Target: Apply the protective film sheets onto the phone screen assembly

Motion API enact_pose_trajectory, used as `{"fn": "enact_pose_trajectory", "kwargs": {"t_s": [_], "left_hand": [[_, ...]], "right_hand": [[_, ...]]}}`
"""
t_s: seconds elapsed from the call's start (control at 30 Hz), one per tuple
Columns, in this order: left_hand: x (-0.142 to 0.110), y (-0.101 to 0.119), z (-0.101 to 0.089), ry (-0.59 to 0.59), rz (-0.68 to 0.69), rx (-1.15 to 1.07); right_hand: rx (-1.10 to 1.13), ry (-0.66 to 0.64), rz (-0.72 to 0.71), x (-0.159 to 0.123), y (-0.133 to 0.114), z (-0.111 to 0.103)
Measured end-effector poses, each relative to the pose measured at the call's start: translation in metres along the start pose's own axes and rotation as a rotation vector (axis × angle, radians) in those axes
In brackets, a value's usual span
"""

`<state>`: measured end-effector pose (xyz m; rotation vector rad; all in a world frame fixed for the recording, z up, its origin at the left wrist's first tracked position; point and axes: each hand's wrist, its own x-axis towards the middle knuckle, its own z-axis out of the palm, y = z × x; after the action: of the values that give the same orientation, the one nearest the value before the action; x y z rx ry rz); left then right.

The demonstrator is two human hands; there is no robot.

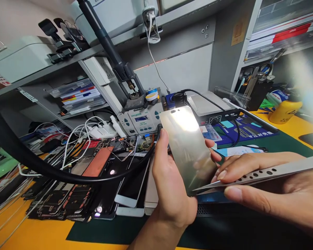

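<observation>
Panel [186, 142] tilts above desk [50, 231], left hand [172, 189] curled round its long edges; right hand [273, 203] pinches tweezers [289, 170], tips at panel's near end. Probably light, slick, fragile: hold by edges.

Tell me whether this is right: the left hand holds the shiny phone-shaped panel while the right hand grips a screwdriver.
One thing is wrong: the head view shows tweezers in the right hand, not a screwdriver. The left hand does hold the shiny phone-shaped panel.
</observation>
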<state>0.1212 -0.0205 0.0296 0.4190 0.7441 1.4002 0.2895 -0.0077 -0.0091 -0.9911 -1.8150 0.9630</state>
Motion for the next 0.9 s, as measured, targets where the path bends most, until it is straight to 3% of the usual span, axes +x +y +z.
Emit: {"fn": "enact_pose_trajectory", "kwargs": {"t_s": [0.6,0.9], "left_hand": [[-0.001,-0.0002,0.002,-0.01,-0.003,-0.001],[0.0014,-0.0028,-0.0051,-0.113,0.053,-0.03]], "right_hand": [[0.008,0.03,-0.024,0.0041,-0.0039,0.0062],[0.016,0.029,-0.036,-0.0003,-0.0019,0.0048]]}}
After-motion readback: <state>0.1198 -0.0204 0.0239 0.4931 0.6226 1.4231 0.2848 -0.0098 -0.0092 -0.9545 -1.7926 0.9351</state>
